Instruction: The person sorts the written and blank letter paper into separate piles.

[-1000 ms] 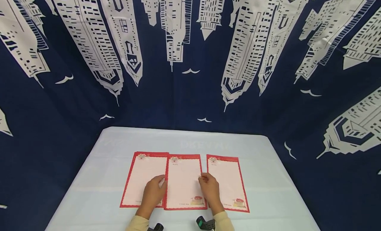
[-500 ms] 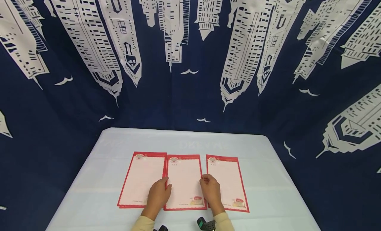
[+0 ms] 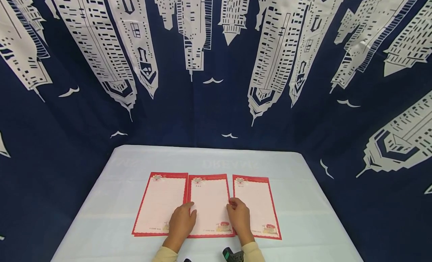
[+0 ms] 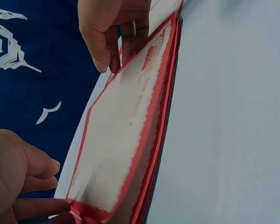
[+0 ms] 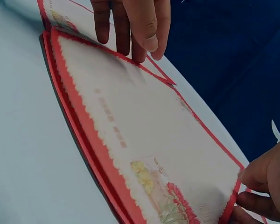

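A middle sheet of red-bordered letter paper [image 3: 209, 205] lies between both hands, on top of other red-edged layers that the wrist views show beneath it. My right hand [image 3: 239, 215] pinches its right edge with curled fingers. At the left edge, my left hand [image 3: 182, 221] touches the paper with fairly straight fingers, and its thumb stands apart. In the right wrist view the near edge of the top sheet [image 5: 130, 107] bows up from the layers below. My right hand [image 5: 268, 182] appears there at the right, my left hand [image 5: 135, 23] at the top.
A matching left sheet [image 3: 162, 202] lies close beside the middle one, with a second red edge under it. Another right sheet [image 3: 258, 205] lies beyond a narrow gap. All rest on a white table [image 3: 303, 224]. A dark blue skyline-print cloth [image 3: 216, 112] hangs behind.
My left hand has moved slightly right, from over the left sheet to the middle sheet's left edge. The left top sheet has shifted a little left. My right hand has barely moved.
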A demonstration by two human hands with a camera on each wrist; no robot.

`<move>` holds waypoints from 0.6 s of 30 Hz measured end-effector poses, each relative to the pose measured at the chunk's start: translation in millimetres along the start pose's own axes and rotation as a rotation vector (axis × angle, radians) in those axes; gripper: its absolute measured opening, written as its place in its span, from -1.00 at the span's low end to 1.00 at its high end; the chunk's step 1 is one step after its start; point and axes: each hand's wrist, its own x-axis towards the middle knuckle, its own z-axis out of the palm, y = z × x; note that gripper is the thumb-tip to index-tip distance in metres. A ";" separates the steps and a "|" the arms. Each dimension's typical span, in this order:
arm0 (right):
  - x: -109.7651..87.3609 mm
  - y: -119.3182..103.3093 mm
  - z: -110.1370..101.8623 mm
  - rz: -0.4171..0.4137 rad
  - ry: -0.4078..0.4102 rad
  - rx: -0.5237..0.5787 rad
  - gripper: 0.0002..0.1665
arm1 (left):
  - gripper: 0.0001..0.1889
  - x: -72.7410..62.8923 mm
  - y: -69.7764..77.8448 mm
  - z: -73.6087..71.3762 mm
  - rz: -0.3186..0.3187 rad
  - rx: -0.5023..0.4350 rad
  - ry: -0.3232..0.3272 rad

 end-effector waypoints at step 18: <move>5.2 6.8 -13.5 0.033 0.115 0.151 -0.74 | -0.57 4.4 3.7 17.8 -0.046 -0.388 0.108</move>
